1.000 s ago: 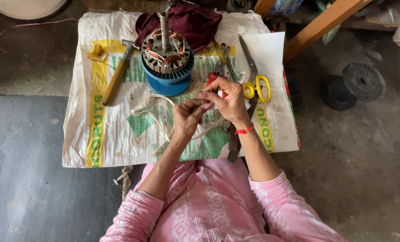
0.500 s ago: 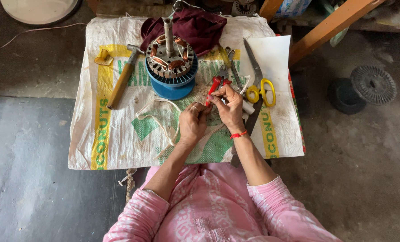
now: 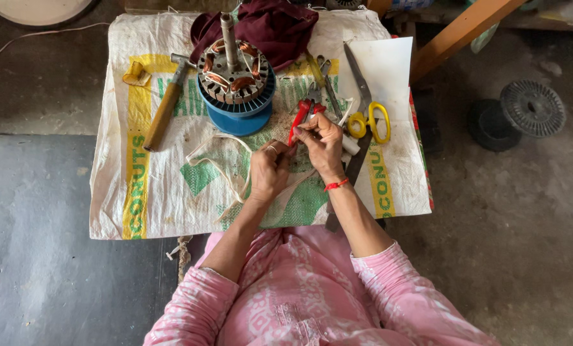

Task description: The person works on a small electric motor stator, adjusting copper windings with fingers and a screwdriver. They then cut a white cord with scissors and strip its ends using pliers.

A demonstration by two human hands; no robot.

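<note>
I see my left hand [image 3: 268, 172] pinched on a thin white cord [image 3: 225, 168] that loops over the sack-covered bench [image 3: 139, 192], and my right hand [image 3: 320, 142] pinching it beside the red pliers [image 3: 299, 120]. It looks light, limp and slippery; I'd grip near the end.

Left hand [image 3: 268, 170], right hand [image 3: 320, 140] — fingertips together

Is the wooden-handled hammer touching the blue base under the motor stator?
Apart. In the head view, the hammer lies left of the blue base, and a strip of the white sack shows between them.
</note>
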